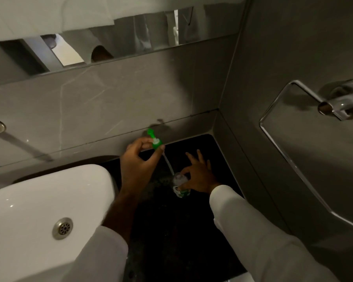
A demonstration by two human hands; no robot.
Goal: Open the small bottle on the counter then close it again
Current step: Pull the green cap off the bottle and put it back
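A small clear bottle (pixel 180 185) with a green and white label stands on the dark counter (pixel 192 231). My right hand (pixel 199 176) grips its upper part from the right, with some fingers spread. My left hand (pixel 137 161) holds the green pump cap (pixel 155 141) lifted up and to the left of the bottle. The cap's white dip tube (pixel 168 162) slants down, and its lower end is still at the bottle's open neck.
A white sink basin (pixel 39 200) with a metal drain (pixel 62 228) lies at the left. Grey tiled walls (pixel 110 98) close the counter at the back and right. A chrome holder (pixel 334 106) juts from the right wall. A mirror strip runs above.
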